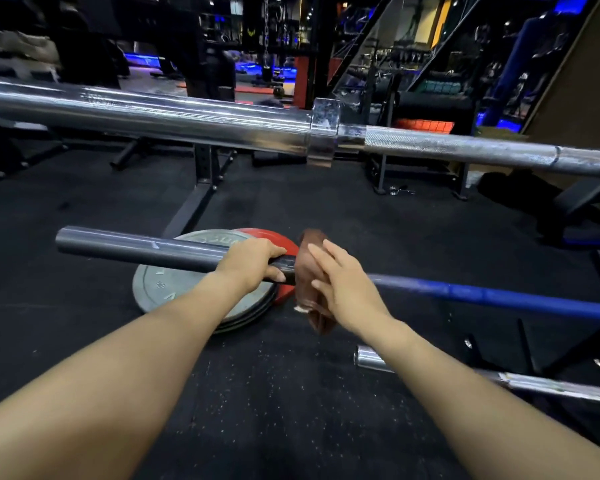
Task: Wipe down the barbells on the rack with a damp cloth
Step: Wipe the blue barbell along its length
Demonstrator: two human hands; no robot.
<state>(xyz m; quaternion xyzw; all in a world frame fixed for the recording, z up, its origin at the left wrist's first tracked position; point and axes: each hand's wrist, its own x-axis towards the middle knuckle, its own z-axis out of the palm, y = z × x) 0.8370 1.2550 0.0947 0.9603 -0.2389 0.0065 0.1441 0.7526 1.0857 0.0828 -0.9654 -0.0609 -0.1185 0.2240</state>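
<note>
A barbell with a dark grey sleeve [136, 245] and a blue shaft [499, 297] runs across the middle of the view. My left hand [252, 259] grips the inner end of that sleeve. A brown cloth [309, 271] is draped over the bar at the collar, its tail hanging below. My right hand [343, 282] presses the cloth against the bar with straight fingers. A chrome barbell [187, 119] lies higher up, across the whole view. The end of a third chrome barbell [373, 358] shows lower right.
Grey weight plates [174, 292] and a red plate [284, 249] lie stacked on the black rubber floor under the dark sleeve. A black rack upright and foot [201, 188] stand behind them. A collar clip [400, 190] lies on the floor farther back. Gym equipment fills the background.
</note>
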